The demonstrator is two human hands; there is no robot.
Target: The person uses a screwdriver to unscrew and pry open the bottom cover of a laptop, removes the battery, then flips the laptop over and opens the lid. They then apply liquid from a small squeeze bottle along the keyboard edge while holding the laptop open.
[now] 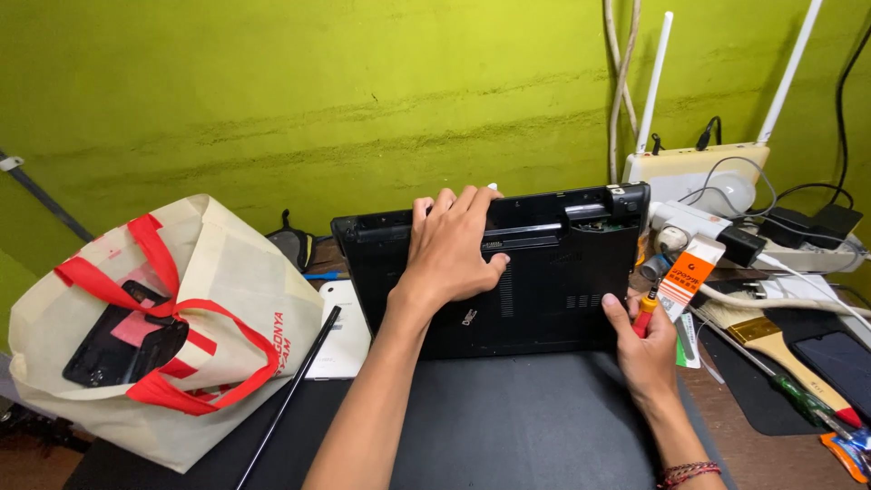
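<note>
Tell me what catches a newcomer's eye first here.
The black laptop lies upside down mid-table, the left hand pressing flat on its base while the right hand grips a small screwdriver at its right edge. At left slumps a cream bag with red straps, against a bright green wall.

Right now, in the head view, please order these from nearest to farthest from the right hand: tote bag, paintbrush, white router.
From the right hand:
1. Paintbrush, just to its right on the table.
2. White router, far back right by the wall.
3. Tote bag, far left.
</note>
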